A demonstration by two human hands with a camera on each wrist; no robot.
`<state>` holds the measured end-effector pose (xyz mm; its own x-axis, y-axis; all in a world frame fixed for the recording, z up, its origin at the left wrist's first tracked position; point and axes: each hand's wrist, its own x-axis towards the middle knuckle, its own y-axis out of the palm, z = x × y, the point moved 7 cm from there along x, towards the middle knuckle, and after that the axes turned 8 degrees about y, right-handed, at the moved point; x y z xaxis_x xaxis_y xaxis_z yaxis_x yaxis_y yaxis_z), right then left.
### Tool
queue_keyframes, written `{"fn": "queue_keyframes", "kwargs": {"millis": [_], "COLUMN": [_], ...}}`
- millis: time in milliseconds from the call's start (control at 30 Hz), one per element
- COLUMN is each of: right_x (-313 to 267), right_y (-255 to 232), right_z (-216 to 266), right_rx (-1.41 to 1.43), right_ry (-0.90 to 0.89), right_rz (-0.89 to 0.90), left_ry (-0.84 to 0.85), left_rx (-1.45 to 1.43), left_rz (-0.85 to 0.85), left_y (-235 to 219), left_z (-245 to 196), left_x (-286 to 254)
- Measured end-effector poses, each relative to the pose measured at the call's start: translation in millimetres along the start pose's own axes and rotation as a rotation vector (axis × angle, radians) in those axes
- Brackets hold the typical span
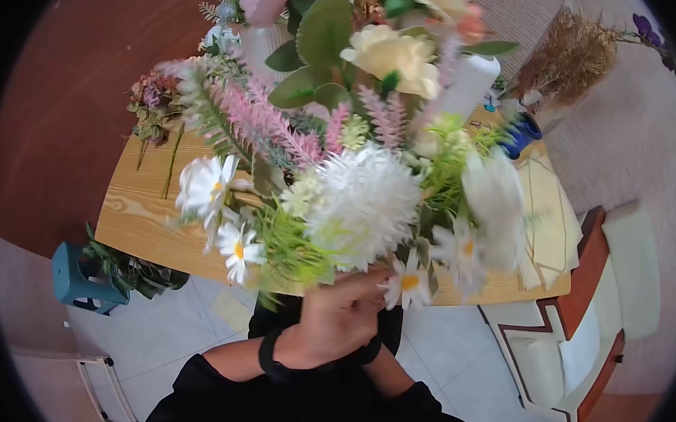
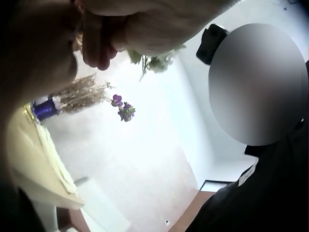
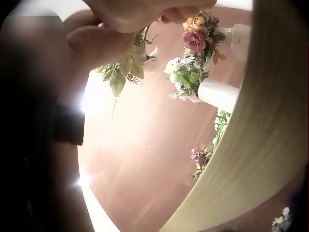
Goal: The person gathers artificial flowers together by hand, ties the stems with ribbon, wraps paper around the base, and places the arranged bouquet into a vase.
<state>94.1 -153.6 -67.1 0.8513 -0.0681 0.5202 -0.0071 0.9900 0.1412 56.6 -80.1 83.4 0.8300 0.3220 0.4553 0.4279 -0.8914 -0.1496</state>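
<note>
Clearly, both hands were clenched around the stems of a large bouquet (image 1: 332,180), held up close under the head camera. The left hand (image 1: 339,319) lay on top as seen from the head view, its fingers curled tight around the bunch just below the blooms. The right hand (image 3: 140,14) sat beneath it and was mostly hidden in the head view; the right wrist view showed its fingers wrapped round green stems and leaves. The left wrist view showed curled fingers (image 2: 99,46) pressed together at the top of the frame, with a sprig of greenery beyond them.

The bouquet rose over the near edge of a wooden table (image 1: 136,214), its daisies, white chrysanthemum and pink spikes spread wide and covering much of the tabletop. Loose flower stems (image 1: 154,115) lay at the table's far left corner, well apart from the hands. A white vase (image 1: 469,84) stood behind the bouquet, and a blue pot of dried grass (image 1: 522,133) stood at the far right corner. A blue stool (image 1: 82,277) with greenery sat on the floor to the left, and pale floor lay open between the person and the table edge.

Both forearms came in close together from the body, wrists bent upward, each wearing a dark band.
</note>
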Motion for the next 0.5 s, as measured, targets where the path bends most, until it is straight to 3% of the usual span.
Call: {"fn": "queue_keyframes", "kwargs": {"millis": [100, 167, 200, 233, 300, 333, 367, 467, 500], "right_x": [2, 4, 6, 6, 7, 4, 0, -13, -17], "right_y": [2, 7, 11, 13, 17, 17, 16, 11, 9], "right_z": [-7, -15, -19, -23, -31, -34, -37, -46, -49], "right_rx": [0.109, 0.181, 0.219, 0.257, 0.328, 0.360, 0.388, 0.475, 0.505], "right_ry": [0.052, 0.089, 0.105, 0.123, 0.160, 0.184, 0.213, 0.297, 0.323], "right_rz": [0.038, 0.067, 0.082, 0.096, 0.121, 0.133, 0.145, 0.170, 0.169], "left_ry": [0.084, 0.356, 0.483, 0.490, 0.379, 0.525, 0.523, 0.879, 0.882], "left_rx": [0.118, 0.427, 0.738, 0.746, 0.943, 1.062, 1.060, 0.569, 0.564], "left_rz": [0.049, 0.254, 0.546, 0.541, 0.724, 0.793, 0.796, 0.828, 0.841], "left_y": [12, 26, 38, 38, 48, 57, 56, 57, 49], "left_z": [4, -14, -9, -12, -5, -6, -8, -59, -46], "left_x": [8, 14, 2, 0, -7, -11, -10, -14, -26]}}
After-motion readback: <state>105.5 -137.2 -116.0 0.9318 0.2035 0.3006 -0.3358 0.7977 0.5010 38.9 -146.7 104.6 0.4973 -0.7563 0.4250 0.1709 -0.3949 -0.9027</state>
